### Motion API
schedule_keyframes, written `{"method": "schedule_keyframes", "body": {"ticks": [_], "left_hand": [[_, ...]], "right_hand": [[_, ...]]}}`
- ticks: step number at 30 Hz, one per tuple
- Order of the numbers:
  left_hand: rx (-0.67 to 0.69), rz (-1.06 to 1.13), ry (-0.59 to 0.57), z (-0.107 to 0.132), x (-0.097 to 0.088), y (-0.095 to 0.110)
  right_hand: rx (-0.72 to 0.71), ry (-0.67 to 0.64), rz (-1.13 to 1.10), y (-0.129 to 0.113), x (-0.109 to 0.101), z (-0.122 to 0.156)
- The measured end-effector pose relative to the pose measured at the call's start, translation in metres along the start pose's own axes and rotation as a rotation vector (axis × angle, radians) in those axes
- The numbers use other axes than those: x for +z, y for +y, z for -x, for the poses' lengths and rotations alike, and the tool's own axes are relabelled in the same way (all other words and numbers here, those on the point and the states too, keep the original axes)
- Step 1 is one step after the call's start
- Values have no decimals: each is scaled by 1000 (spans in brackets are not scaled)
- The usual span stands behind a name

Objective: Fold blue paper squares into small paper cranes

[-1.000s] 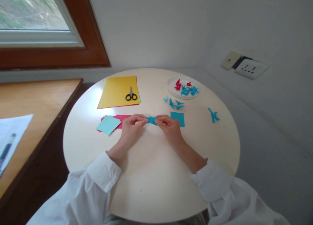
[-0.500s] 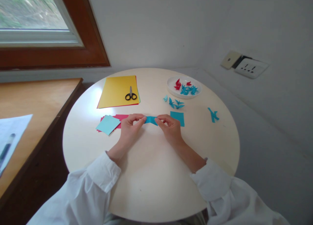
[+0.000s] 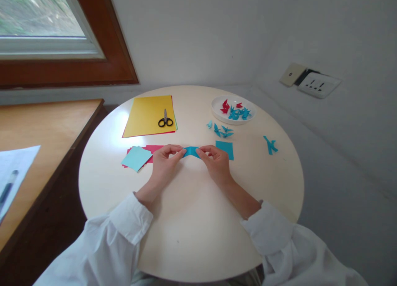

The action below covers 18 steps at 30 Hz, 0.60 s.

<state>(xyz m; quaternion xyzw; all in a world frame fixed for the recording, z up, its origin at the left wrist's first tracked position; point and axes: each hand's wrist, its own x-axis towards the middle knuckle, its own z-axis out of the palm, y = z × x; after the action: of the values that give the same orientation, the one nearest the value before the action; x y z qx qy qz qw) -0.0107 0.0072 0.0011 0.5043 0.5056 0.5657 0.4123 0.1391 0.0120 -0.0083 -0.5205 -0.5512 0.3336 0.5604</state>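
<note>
My left hand (image 3: 166, 162) and my right hand (image 3: 215, 162) rest on the round cream table (image 3: 192, 219), each pinching one end of a small folded blue paper piece (image 3: 191, 152) stretched between them. Both hands have their fingers closed on it. A flat blue paper square (image 3: 225, 149) lies just right of my right hand. A light blue square (image 3: 137, 158) on red paper (image 3: 154, 149) lies left of my left hand.
Black scissors (image 3: 165, 120) lie on a yellow sheet stack (image 3: 149, 116) at the back. A white dish (image 3: 233, 110) holds red and blue folded pieces; more blue folded pieces (image 3: 222, 131) and one further right (image 3: 271, 145) lie loose. A wooden desk (image 3: 40, 128) stands left.
The blue piece between my fingers looks slightly longer and flatter than a second ago. My hands have hardly moved.
</note>
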Motion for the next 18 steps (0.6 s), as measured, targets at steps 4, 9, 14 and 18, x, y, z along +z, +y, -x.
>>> {"method": "schedule_keyframes", "body": {"ticks": [4, 9, 14, 18], "left_hand": [[12, -4, -3, 0, 0, 0], [34, -30, -6, -1, 0, 0], [55, -3, -9, -1, 0, 2], [59, 11, -19, -1, 0, 1]], "right_hand": [[36, 0, -39, 3, 1, -2], [142, -4, -190, 5, 3, -3], [242, -72, -294, 3, 3, -3], [235, -90, -272, 4, 2, -4]]}}
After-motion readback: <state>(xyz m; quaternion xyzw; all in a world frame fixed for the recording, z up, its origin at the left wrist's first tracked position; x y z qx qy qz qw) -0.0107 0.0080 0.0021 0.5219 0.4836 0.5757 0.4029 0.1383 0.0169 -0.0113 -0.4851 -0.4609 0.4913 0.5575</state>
